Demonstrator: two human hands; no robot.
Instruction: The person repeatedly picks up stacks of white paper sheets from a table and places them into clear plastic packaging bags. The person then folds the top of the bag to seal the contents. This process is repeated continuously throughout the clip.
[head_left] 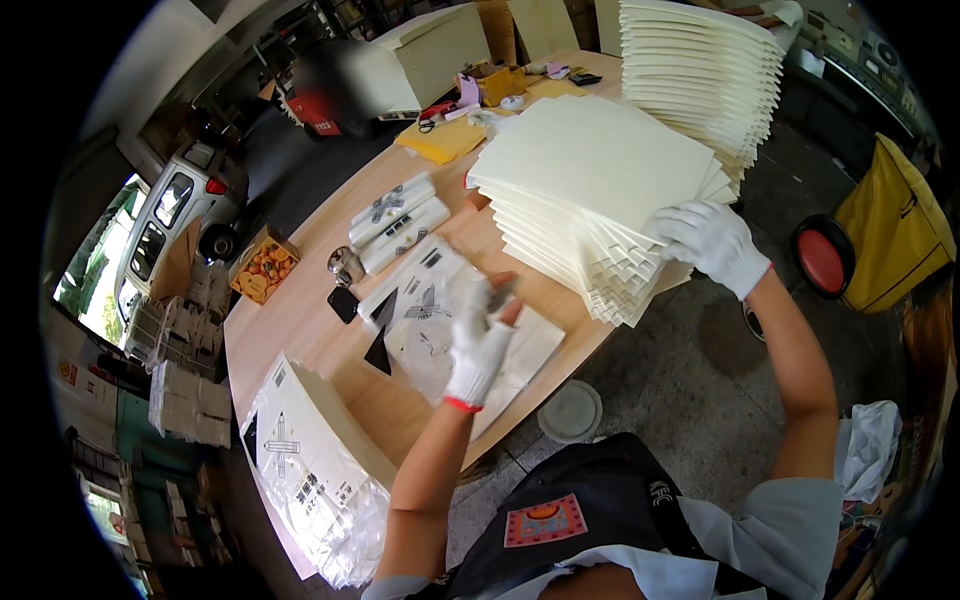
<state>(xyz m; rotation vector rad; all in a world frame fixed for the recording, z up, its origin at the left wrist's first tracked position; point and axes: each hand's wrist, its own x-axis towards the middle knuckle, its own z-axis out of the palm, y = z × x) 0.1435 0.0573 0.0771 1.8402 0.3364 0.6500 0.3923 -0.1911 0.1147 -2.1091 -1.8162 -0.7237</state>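
Observation:
My right hand (pixel 708 243), in a white knit glove, has its fingers bent over the near right corner of a tall, fanned stack of cream paper (pixel 600 150). The stack is layered in several bundles, and its corners stick out unevenly. My left hand (pixel 477 345) wears a white glove with a red cuff and bare thumb and fingertips. It hovers with fingers apart over clear printed plastic bags (pixel 425 320), slightly blurred. Beneath and beside that hand lies a flat cream packet (pixel 530 350) at the table's near edge.
Bagged paper packs (pixel 310 450) stand at the left table end. Two white plastic rolls (pixel 400 225), a phone (pixel 343 305) and an orange-printed box (pixel 264 265) lie beyond. A taller cream stack (pixel 695 80) rises behind. A lidded bucket (pixel 570 411) is on the floor.

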